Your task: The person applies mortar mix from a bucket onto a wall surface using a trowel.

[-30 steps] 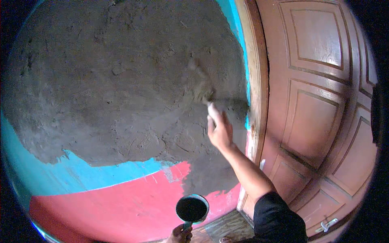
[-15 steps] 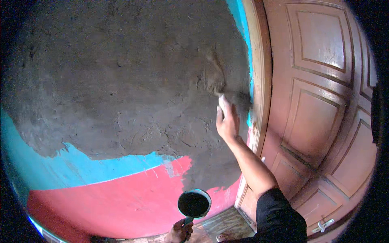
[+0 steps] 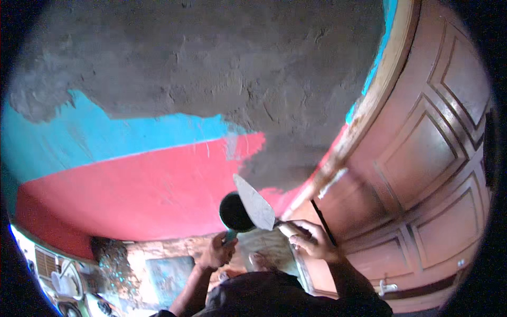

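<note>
My left hand [image 3: 215,252] is closed round the handle of a round dipper [image 3: 233,215], held low before the wall; its inside is dark, and I cannot make out its contents. In my right hand [image 3: 312,240] is a pointed trowel [image 3: 254,205], gripped by its wooden handle. The trowel's pale blade slants up to the left, overlapping the dipper's right side in this view; whether they touch I cannot tell. Beyond them is the wall, with rough dark grey plaster [image 3: 211,68] over most of it. Below the plaster show blue paint [image 3: 132,134] and pink paint [image 3: 148,190].
A worn wooden door frame [image 3: 346,150] and a brown panelled door [image 3: 417,142] with a light handle [image 3: 388,287] stand at the right. Dark rubble [image 3: 113,259] lies at the wall's foot, near a grey-blue board [image 3: 170,277] on the floor. White items [image 3: 66,282] fill the lower left.
My right hand has come down from the plaster near the door frame to the dipper, and the trowel now shows plainly. The view has tilted down, bringing more floor into sight.
</note>
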### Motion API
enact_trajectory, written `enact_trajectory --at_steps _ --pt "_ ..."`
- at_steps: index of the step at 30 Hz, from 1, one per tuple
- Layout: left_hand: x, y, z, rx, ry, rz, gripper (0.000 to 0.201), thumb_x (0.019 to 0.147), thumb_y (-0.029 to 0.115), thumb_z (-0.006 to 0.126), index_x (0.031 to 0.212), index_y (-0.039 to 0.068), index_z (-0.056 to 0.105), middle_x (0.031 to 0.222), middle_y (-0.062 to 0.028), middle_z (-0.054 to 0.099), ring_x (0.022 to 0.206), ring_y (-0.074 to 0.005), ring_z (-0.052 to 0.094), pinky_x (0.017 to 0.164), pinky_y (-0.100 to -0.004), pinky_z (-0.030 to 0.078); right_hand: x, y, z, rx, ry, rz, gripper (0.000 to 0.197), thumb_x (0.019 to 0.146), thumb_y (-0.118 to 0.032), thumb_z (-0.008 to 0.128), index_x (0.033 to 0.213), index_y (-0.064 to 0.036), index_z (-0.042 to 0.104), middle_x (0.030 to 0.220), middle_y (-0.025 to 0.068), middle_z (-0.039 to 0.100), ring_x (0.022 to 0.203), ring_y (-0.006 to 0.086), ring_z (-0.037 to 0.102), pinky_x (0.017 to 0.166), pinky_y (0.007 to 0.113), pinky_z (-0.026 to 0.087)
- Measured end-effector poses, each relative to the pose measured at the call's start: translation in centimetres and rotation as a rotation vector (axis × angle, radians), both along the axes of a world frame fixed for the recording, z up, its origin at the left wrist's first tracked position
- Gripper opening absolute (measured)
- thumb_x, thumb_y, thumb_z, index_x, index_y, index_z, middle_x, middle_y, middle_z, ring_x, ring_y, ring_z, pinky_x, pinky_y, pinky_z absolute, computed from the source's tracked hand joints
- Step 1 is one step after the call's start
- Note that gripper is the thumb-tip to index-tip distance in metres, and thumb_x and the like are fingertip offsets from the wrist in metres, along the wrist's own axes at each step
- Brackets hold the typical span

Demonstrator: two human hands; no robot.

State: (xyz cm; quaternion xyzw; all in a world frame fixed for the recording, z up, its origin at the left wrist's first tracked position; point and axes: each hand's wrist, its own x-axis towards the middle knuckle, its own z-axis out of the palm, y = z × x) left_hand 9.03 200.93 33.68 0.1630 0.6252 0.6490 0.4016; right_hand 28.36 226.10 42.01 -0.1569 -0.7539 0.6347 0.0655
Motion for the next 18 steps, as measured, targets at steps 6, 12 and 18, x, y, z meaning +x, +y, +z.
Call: enact_trajectory --at_steps 6,12,18 --pt "0.1 0.1 0.6 -0.093 -0.034 -0.205 0.020 0.100 0.025 0.065 0.096 0.006 0.059 0.063 0.0023 0.053 0.051 -0.0068 0.048 0.045 -0.0266 0.037 3.0 -5.0 -3.1 0.004 -0.197 -0.122 0.034 0.106 -0.020 0.059 0.134 -0.0021 0.061 0.093 0.0031 0.067 0.074 0.0072 0.059 0.066 0.023 0.048" --pt "0.4 -0.4 -2.5 0.066 0.175 -0.326 0.023 0.101 0.023 0.064 0.105 0.000 0.064 0.065 0.0017 0.055 0.057 -0.0073 0.049 0.049 -0.0313 0.039 5.6 -8.0 -6.1 0.122 -0.331 -0.242 0.044 0.106 -0.031 0.057 0.139 -0.0019 0.057 0.102 0.0110 0.073 0.079 0.0135 0.067 0.070 0.027 0.054" --pt "-0.4 -1.1 -4.3 -0.086 -0.029 -0.320 0.015 0.102 0.019 0.061 0.108 0.006 0.064 0.074 0.0014 0.062 0.061 -0.0069 0.056 0.052 -0.0258 0.043 9.2 -11.4 -3.6 -0.076 -0.606 -0.424 0.041 0.102 -0.033 0.063 0.137 -0.0102 0.062 0.084 0.0031 0.071 0.065 0.0067 0.061 0.055 0.024 0.048"
